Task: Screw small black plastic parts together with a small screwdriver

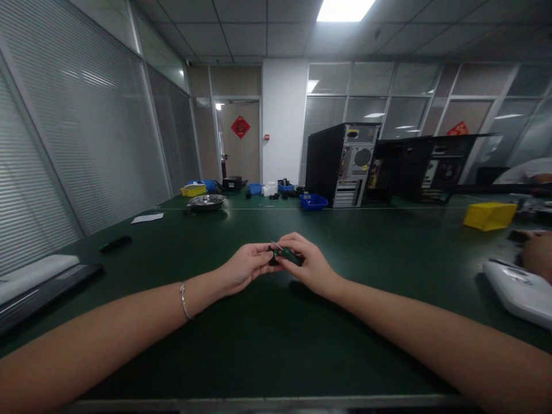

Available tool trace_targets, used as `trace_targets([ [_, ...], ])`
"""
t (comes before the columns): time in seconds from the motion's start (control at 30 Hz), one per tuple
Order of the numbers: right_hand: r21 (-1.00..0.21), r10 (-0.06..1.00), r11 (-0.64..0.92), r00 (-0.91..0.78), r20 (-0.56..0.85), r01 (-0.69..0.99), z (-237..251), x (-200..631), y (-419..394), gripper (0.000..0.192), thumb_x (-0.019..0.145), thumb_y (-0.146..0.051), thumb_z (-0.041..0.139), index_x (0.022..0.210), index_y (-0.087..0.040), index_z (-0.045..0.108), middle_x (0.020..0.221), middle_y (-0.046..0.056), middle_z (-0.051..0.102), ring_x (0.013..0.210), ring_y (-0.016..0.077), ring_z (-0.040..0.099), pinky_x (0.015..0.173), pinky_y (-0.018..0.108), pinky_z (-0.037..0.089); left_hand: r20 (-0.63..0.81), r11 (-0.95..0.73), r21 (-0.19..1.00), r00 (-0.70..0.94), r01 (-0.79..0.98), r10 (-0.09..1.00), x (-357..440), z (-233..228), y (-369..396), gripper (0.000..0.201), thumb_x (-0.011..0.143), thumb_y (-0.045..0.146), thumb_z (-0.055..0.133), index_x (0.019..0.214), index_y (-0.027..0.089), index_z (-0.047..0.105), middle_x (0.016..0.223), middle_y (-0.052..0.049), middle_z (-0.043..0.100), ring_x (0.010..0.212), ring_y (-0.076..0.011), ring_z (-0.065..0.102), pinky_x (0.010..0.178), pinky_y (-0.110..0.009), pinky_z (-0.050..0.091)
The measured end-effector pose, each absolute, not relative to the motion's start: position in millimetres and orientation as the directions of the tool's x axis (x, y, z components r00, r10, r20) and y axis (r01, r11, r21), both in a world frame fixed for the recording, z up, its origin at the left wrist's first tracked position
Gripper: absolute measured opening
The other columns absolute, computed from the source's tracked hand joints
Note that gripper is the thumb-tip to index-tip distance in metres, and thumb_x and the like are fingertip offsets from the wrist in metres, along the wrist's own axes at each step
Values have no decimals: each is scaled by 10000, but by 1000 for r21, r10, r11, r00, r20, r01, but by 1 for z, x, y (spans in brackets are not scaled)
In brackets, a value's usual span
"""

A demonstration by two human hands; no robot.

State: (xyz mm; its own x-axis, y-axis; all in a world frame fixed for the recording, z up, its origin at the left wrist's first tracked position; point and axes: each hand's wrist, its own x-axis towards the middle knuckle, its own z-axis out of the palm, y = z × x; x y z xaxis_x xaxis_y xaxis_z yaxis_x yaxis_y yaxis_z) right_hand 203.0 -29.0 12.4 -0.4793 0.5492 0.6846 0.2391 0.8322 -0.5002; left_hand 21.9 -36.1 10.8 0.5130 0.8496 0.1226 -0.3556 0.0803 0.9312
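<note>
Over the near middle of the green table [276, 345], both hands meet on a small dark green-handled tool [288, 256]. Its long axis runs left-right; a thin metal tip angles up-left. The right hand [308, 265] wraps the handle; the left hand [245, 268] pinches the tip end. Farther back stand a yellow bin [489, 216] and a blue bin [313, 201], contents unclear.
</note>
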Motion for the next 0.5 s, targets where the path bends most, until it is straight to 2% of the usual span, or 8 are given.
trace_targets([
  [0.27,-558,602,791,-484,635,252,12,202,-28,259,777,-135,578,1018,-216,630,996,57,533,942,175,537,797,300,446,135,55,927,465,-372,875,24,6,-36,215,790,78,569,993,95,636,1034,-122,626,1003,-220,580,963,-397,413],
  [0.5,-541,591,801,-479,648,257,11,202,-28,278,767,-107,576,1021,-209,627,986,54,529,942,169,530,823,299,441,146,36,936,480,-350,865,24,7,-36,204,798,115,569,991,91,629,1009,-115,626,964,-204,588,956,-386,411],
])
